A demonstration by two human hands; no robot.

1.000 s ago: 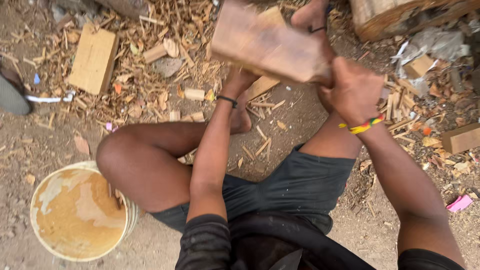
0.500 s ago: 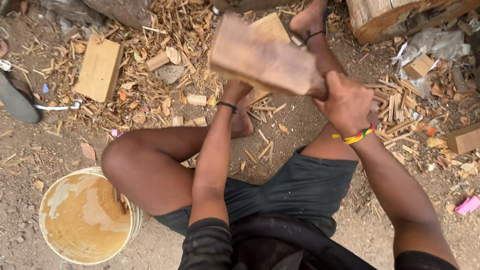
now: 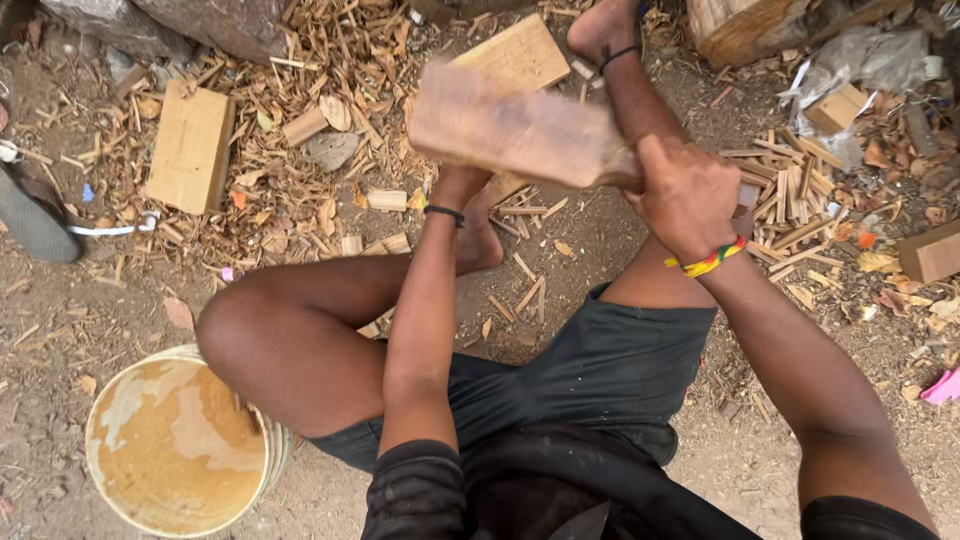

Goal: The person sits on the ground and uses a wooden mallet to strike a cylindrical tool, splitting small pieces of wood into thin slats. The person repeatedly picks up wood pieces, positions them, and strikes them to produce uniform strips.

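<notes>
Wooden block (image 3: 520, 130) was blurred, raised above the dirt ground (image 3: 80, 320) before the knees, further left than earlier | right hand (image 3: 690, 195) clenched around its end | left hand (image 3: 462, 185) hidden behind block, grip untellable | pale bucket (image 3: 170, 440) at lower left.

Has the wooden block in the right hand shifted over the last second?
Yes. The wooden block in the right hand has swung left and down, judged against the flat board lying on the ground behind it; more of that board's top edge now shows.
</notes>
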